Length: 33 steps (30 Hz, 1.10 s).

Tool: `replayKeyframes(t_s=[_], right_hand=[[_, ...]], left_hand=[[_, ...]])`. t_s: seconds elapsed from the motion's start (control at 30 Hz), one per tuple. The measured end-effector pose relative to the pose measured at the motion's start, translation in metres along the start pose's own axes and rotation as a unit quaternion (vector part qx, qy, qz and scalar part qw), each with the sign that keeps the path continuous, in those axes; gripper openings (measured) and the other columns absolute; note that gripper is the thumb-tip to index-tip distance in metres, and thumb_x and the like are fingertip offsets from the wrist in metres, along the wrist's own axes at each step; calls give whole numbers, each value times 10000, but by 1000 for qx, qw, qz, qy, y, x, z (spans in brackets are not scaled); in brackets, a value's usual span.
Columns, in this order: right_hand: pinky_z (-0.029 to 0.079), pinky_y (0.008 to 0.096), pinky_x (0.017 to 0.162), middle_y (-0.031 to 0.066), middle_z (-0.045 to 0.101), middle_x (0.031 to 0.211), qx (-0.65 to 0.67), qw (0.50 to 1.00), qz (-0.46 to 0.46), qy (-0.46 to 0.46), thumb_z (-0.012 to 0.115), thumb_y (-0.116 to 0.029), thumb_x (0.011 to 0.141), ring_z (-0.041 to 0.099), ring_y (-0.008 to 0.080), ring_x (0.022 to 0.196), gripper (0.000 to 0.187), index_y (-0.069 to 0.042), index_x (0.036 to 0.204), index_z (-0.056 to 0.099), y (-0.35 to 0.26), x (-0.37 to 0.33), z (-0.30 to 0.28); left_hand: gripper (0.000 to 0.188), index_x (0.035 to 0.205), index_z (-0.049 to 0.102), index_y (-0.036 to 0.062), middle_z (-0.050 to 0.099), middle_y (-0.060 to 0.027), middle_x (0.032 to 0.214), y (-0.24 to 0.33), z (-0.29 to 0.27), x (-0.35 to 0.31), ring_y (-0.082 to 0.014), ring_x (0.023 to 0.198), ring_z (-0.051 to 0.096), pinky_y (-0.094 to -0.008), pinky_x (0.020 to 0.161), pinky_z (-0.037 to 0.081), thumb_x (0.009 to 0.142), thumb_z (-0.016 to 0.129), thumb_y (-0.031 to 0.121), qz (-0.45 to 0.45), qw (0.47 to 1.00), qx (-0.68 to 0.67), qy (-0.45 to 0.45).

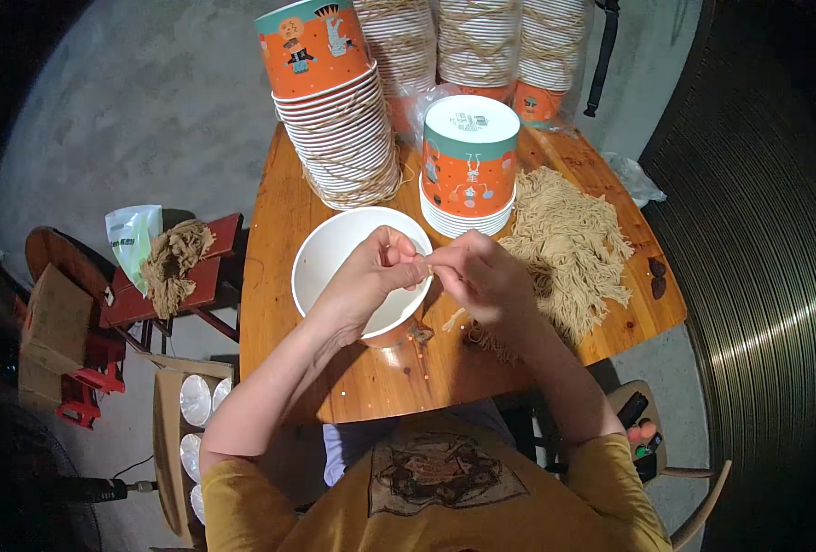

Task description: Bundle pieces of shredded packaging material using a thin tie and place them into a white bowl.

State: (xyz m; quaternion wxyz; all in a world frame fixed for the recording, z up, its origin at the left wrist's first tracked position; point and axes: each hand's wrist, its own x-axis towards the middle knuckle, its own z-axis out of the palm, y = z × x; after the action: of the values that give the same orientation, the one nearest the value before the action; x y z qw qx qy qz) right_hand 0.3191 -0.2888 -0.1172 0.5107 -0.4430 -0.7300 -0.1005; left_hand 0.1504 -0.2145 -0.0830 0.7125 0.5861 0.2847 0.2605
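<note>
A white-lined paper bucket (314, 248) stands mouth up on the wooden table. Over its right rim my left hand (378, 281) and my right hand (486, 281) meet with thumbs and fingertips pinched together. Whatever lies between the fingertips is too small to make out. Below my right hand a short pale strand (452, 319) shows against the tabletop. Just right of that hand lies a big loose heap of tan string (569, 253). Behind my hands sits an upside-down stack of orange and green paper buckets (470, 170).
A tall leaning stack of nested buckets (339, 129), with string around it, stands at the back left of the table (371, 391). More bagged stacks (477, 41) line the wall. On a red stool (214, 267) at left lies another string bundle (173, 262). A carton (170, 442) holds round white items.
</note>
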Motion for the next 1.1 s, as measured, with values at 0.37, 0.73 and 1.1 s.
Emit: replayKeyframes(t_s=[0.37,0.73,1.1], right_hand=[[442,281,508,13,524,722,-38,996,50,-70,664,-43,751,532,144,578,179,-78,890,556,-4,7,-2],[332,206,498,-57,473,704,349,874,320,-112,582,-7,827,402,11,569,132,-47,949,553,-3,4,-8],[433,313,524,72,520,762,43,997,40,-48,658,37,747,527,192,590,251,-64,938,532,3,-3,-3]], left_hand=[[193,931,475,39,551,-26,808,-4,0,0,-92,745,540,-205,705,450,826,635,10,-2,1000,-6,0],[171,920,483,40,545,-17,809,-2,1,0,-85,738,523,-205,695,436,827,624,15,-5,1000,7,-7],[182,928,476,40,573,-36,827,0,1,0,-96,753,543,-212,711,449,832,628,13,-6,1000,3,0]])
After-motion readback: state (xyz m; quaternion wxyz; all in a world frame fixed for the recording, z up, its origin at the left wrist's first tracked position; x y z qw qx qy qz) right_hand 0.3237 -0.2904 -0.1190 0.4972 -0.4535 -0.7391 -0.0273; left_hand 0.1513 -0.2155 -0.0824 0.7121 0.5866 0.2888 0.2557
